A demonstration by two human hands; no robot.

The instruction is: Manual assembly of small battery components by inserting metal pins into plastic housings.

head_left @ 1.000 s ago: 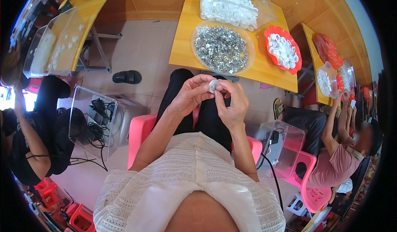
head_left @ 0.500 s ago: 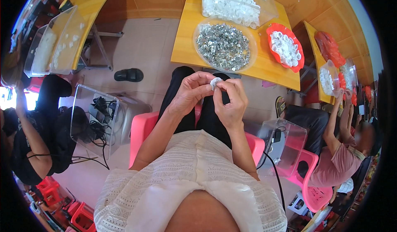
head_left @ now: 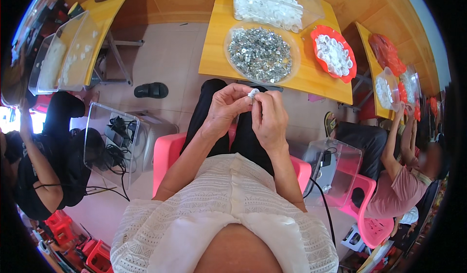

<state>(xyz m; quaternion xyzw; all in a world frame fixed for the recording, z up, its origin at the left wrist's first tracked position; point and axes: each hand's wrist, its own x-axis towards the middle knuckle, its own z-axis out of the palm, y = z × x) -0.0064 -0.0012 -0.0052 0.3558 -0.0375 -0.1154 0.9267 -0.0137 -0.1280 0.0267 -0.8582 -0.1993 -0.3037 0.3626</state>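
Between my fingertips, above my lap, is a small white plastic piece, partly hidden by the fingers. My left hand pinches it from the left with thumb and forefinger. My right hand meets it from the other side, its fingers bent and pressed together at the piece. Just beyond my hands, at the table's near edge, stands a round clear tub filled with small shiny silver metal pieces. Right of it is a red scalloped dish with white ring-like plastic pieces.
A clear bin of white pieces stands at the back of the yellow table. Clear boxes with cables flank my pink chair. People work at tables on both sides. A black slipper lies on the floor.
My right hand has turned slightly, its fingers drawing closer together around the white piece. My left hand keeps its pinch. The table appears shifted slightly left.
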